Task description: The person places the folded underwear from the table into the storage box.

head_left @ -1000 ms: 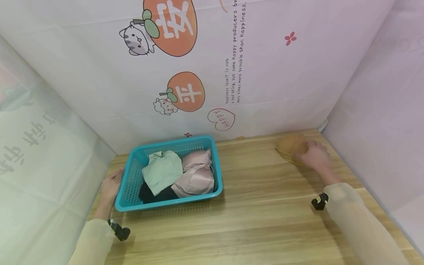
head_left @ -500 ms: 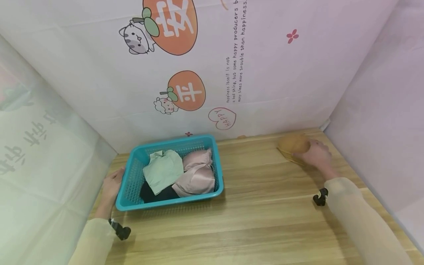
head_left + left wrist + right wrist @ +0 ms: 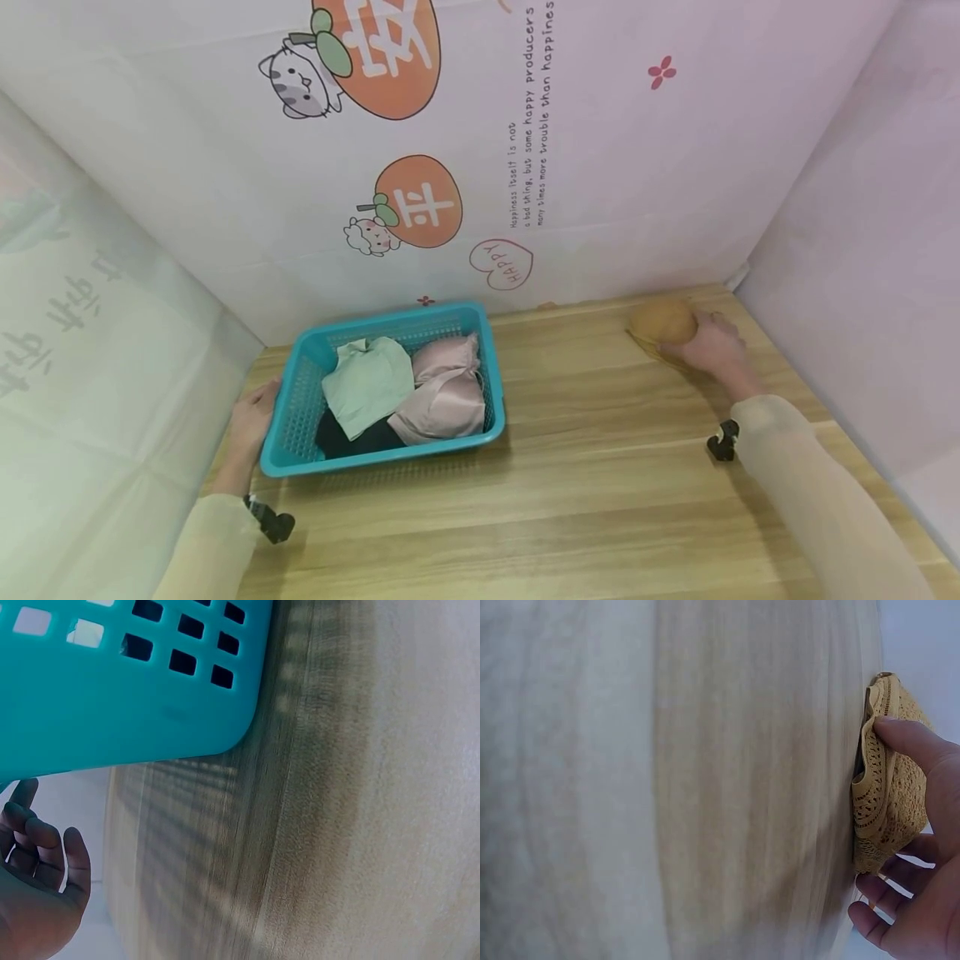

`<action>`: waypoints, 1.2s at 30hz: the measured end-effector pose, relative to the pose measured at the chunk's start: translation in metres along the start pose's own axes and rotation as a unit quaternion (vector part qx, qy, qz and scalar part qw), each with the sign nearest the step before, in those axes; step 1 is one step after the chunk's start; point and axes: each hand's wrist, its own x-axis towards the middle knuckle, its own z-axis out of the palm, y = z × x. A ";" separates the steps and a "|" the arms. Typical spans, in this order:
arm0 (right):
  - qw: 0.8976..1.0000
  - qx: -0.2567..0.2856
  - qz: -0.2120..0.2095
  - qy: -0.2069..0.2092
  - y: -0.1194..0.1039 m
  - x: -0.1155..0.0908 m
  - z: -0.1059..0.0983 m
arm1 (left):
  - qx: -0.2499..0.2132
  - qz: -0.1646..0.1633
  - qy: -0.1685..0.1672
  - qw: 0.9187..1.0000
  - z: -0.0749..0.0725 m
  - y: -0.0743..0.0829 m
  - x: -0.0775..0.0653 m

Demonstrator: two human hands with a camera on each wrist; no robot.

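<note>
At the right rear of the table, my right hand [image 3: 712, 343] grips a folded mustard-yellow lace bra [image 3: 660, 323]. In the right wrist view the thumb lies over the lace edge of the bra [image 3: 889, 776], and the fingers are curled below it. A turquoise plastic basket [image 3: 487, 367] stands at the left rear. My left hand [image 3: 251, 421] is beside its left wall, loosely bent, with a fingertip right at the rim. Inside the basket lie a pink satin bra [image 3: 442, 408], a mint-green cloth garment [image 3: 367, 383] and a black garment [image 3: 356, 442], partly covered.
The wood-grain table [image 3: 570, 500] runs between the basket and the right hand. A white printed sheet [image 3: 592, 167] closes off the back. More sheets hang at the left [image 3: 97, 358] and right [image 3: 847, 275] sides.
The head view has shifted slightly. My left hand and the basket stay in place; the right hand keeps hold of the mustard-yellow bra with only a slight adjustment.
</note>
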 end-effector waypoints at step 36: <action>0.996 0.028 -0.058 0.054 -0.025 -0.011 0.012 | -0.013 -0.007 0.001 1.000 0.002 0.002 -0.004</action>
